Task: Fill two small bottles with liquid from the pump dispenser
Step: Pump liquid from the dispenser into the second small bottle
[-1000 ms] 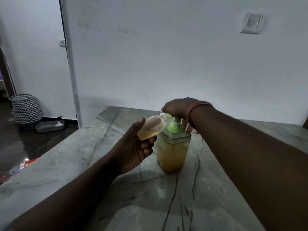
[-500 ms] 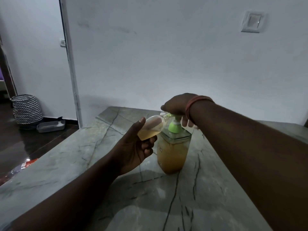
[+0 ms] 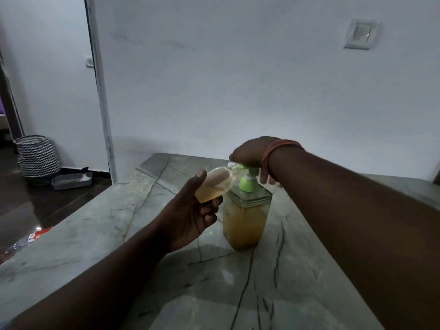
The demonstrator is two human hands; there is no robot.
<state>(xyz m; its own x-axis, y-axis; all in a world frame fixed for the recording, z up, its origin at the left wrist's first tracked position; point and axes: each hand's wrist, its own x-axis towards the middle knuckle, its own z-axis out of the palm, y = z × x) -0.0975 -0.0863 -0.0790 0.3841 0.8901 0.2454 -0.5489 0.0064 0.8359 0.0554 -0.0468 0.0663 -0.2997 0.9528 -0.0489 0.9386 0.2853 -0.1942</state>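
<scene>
Patterned basket (image 3: pixel 38 156) and grey tray (image 3: pixel 71 180): on the floor, far left. Left hand (image 3: pixel 190 210): grips a small bottle (image 3: pixel 215 184), tilted and partly filled, mouth at the spout. Pump dispenser (image 3: pixel 245 217): upright on the marble table (image 3: pixel 95 222), amber-filled; right hand (image 3: pixel 250 151) rests on the green pump head, fingers hidden, grip indeterminate.

Dispenser (image 3: pixel 245 217) standing on bench (image 3: pixel 147 239), bottle (image 3: pixel 215 184) tilting at its left against the spout, basket (image 3: pixel 37 156) and tray (image 3: pixel 71 180) sitting on floor (image 3: pixel 21 206) far left.
</scene>
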